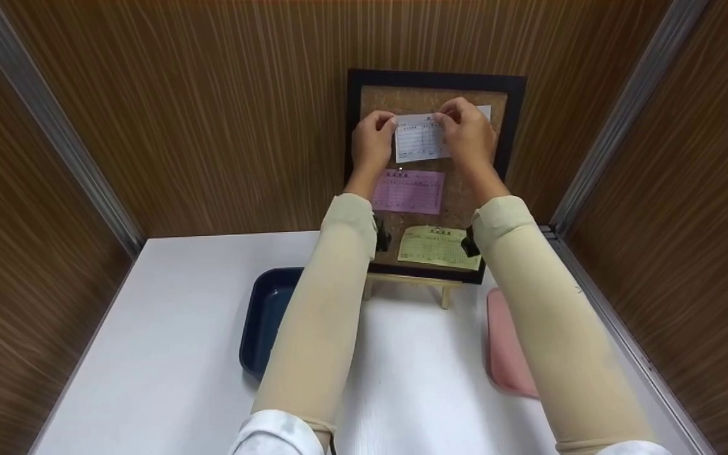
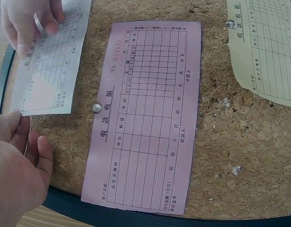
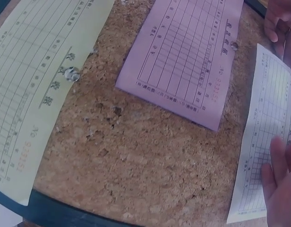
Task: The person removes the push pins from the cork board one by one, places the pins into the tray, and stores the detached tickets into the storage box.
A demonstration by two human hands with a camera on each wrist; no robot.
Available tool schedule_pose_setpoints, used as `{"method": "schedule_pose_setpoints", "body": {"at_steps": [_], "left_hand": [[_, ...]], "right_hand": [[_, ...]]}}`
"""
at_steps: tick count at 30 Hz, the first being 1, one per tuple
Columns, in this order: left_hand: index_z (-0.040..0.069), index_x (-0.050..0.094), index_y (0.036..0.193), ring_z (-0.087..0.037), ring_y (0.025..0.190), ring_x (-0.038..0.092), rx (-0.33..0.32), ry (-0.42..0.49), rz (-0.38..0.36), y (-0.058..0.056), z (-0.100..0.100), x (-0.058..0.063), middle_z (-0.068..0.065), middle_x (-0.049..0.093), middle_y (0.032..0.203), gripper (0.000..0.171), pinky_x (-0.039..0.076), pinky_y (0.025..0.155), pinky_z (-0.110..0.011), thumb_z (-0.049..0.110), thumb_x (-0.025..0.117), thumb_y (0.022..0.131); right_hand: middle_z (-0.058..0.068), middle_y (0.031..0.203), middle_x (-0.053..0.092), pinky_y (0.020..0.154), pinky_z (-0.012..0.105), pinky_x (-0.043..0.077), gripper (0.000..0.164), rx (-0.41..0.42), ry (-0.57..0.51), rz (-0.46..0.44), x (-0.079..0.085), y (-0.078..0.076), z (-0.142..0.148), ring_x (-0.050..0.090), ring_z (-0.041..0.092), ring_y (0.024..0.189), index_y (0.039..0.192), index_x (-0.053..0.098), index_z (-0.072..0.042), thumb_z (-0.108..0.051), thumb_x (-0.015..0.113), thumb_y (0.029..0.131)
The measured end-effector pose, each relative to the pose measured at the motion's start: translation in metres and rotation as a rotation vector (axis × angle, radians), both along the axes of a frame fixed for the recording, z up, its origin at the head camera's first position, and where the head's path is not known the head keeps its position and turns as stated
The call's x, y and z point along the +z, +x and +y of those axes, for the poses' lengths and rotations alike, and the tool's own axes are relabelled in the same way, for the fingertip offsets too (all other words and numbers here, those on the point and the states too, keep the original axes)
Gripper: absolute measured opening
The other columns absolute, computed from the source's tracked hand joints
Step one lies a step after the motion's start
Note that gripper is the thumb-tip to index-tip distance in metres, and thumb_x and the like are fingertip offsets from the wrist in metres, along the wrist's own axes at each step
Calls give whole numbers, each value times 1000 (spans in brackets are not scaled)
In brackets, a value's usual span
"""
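Against the upper part of a framed cork board (image 1: 465, 189) lies a white receipt slip (image 1: 421, 138). My left hand (image 1: 373, 142) pinches its left end between thumb and fingers, as the left wrist view also shows. At its top edge, my right hand (image 1: 468, 133) has thumb and index finger curled together, with the other fingers over the slip's right part. Whether a pin sits between those fingertips is hidden. Below hangs a pink receipt (image 2: 145, 118), held by a round-headed pushpin (image 2: 97, 108). Lower still is a yellow receipt (image 1: 433, 246) with a clear pushpin (image 3: 72, 74).
The board leans on a small wooden easel (image 1: 445, 297) on a white table (image 1: 181, 316). A dark blue tray (image 1: 253, 328) stands left, partly behind the left forearm. A pink tray (image 1: 506, 347) lies right, partly covered by the right forearm. Wood-grain walls (image 1: 212, 114) surround the table.
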State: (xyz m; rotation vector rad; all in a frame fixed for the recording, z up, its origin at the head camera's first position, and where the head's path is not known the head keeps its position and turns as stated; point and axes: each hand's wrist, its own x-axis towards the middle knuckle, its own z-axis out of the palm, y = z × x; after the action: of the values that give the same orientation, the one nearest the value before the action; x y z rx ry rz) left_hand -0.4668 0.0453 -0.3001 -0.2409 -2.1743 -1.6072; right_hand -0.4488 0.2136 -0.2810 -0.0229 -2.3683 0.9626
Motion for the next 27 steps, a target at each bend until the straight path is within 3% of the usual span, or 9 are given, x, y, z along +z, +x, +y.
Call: {"method": "schedule_pose_setpoints", "body": {"at_steps": [8, 21, 27], "left_hand": [[8, 71, 112, -11, 94, 61, 13, -5, -14, -3, -2, -2, -3, 71, 107, 19, 47, 83, -24, 20, 58, 103], [8, 71, 113, -11, 91, 60, 22, 10, -13, -4, -7, -5, -4, 71, 106, 20, 47, 80, -23, 19, 59, 103], [5, 71, 111, -11, 90, 59, -21, 62, 15, 2, -13, -9, -6, 70, 105, 19, 46, 79, -22, 17, 59, 103]], "right_hand": [[-3, 100, 69, 71, 21, 48, 20, 95, -82, 20, -3, 1, 3, 61, 9, 80, 110, 70, -18, -34, 65, 99], [-3, 102, 67, 78, 23, 40, 20, 166, -20, 31, -4, -1, 2, 63, 8, 87, 107, 69, -15, -32, 65, 99], [0, 98, 62, 75, 21, 47, 17, 294, -101, 125, -11, 8, -1, 59, 9, 83, 105, 67, -5, -21, 64, 100]]}}
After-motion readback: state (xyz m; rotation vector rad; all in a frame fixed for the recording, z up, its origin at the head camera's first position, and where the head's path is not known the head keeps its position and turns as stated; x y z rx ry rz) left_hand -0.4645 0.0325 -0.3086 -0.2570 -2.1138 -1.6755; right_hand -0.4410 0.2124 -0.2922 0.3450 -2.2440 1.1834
